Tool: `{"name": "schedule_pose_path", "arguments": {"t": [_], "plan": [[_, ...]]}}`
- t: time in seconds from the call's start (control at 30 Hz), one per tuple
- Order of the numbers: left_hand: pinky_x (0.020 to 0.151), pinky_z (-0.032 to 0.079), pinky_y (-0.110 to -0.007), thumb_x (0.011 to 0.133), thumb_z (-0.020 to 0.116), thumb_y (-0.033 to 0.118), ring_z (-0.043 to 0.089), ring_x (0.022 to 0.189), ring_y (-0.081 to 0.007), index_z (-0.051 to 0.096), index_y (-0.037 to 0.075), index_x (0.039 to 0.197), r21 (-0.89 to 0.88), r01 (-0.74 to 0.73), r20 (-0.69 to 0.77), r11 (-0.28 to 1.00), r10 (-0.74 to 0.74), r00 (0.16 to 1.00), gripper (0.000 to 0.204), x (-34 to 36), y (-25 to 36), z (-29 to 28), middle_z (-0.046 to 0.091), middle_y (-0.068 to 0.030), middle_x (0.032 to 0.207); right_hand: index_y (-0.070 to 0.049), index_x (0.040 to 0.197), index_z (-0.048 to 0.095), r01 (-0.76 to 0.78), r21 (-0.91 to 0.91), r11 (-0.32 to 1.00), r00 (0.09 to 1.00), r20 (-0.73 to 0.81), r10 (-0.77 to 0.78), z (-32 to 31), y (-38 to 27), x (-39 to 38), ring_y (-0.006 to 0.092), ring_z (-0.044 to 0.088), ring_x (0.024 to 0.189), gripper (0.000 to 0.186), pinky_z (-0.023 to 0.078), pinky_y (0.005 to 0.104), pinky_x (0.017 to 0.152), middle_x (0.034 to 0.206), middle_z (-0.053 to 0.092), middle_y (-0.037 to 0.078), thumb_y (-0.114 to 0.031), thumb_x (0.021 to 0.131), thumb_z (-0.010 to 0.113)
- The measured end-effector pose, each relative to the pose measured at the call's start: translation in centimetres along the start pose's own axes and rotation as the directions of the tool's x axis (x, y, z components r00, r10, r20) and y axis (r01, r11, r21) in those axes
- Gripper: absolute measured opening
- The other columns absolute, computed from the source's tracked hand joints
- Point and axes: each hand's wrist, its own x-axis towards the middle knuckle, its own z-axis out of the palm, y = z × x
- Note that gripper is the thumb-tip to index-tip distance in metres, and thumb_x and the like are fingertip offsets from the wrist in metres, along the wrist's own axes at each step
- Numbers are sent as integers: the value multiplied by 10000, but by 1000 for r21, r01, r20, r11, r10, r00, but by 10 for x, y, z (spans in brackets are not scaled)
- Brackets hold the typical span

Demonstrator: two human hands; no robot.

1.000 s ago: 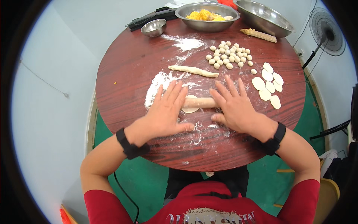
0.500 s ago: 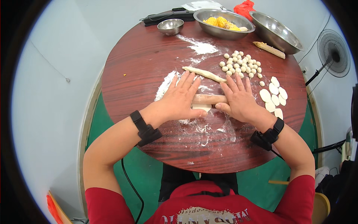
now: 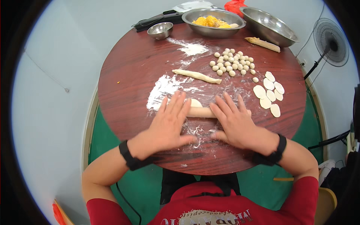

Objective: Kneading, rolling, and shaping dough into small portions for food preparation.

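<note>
My left hand [image 3: 167, 125] and my right hand [image 3: 234, 123] lie with fingers stretched over the two ends of a pale wooden rolling pin [image 3: 200, 111]. A round piece of dough [image 3: 195, 102] shows just beyond the pin, partly hidden by it and my left fingers. White flour [image 3: 159, 92] is spread around them. Farther back lies a long dough rope [image 3: 197, 76]. Several small dough balls [image 3: 232, 62] sit behind it to the right, and several flattened dough rounds [image 3: 258, 92] lie to the right of my right hand.
The round reddish table [image 3: 123, 67] holds a small steel bowl [image 3: 160, 30], a bowl of yellow food [image 3: 202, 29], a tilted steel bowl [image 3: 270, 28], a pale stick-like piece [image 3: 262, 43], black gear [image 3: 153, 21] and a red bag [image 3: 234, 5]. A fan [image 3: 330, 41] stands at right.
Since half a second ago, both hands and the pin have moved toward me, away from the dough rope. The dough round now shows beyond the pin instead of on the near side.
</note>
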Motion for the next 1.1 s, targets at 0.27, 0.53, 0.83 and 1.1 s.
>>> {"name": "schedule_pose_path", "arguments": {"t": [0.27, 0.53, 0.83, 1.1], "plan": [[1164, 146, -577, 745, 734, 551, 178, 1446, -469, 252, -102, 1460, 20, 60, 52, 998, -61, 997, 1081, 22, -15, 0, 245, -320, 1520, -23, 1469, 356, -15, -86, 996, 1000, 11, 16, 4, 12, 23, 412, 213, 1450, 831, 127, 623, 1150, 1512, 341, 219, -578, 884, 557], [1150, 204, -575, 745, 788, 335, 273, 1416, -453, 230, -64, 1480, -131, 33, -12, 991, -34, 999, 1005, -36, 28, -10, 309, -295, 1497, -76, 1364, 485, 113, 33, 993, 990, -83, -110, -8, -15, -31, 389, 368, 1365, 691, 267, 642, 1081, 1401, 456, 197, -442, 819, 701], [1116, 292, -579, 742, 769, 134, 384, 1369, -410, 478, 1, 1345, -182, 26, -126, 983, -50, 991, 682, -50, 36, 3, 439, -220, 1437, -77, 1127, 619, 162, 178, 971, 978, -157, -134, 9, 3, 75, 313, 631, 997, 374, 504, 412, 836, 1054, 648, 96, -246, 804, 701], [1039, 395, -508, 696, 741, 23, 503, 1217, -392, 571, 14, 1219, -175, -76, -253, 982, 30, 967, 550, -48, 33, 6, 545, -180, 1256, -33, 969, 668, 205, 129, 970, 979, -23, -203, 2, -24, 98, 343, 592, 1021, 297, 538, 431, 800, 1048, 630, 158, -247, 769, 720]]}}
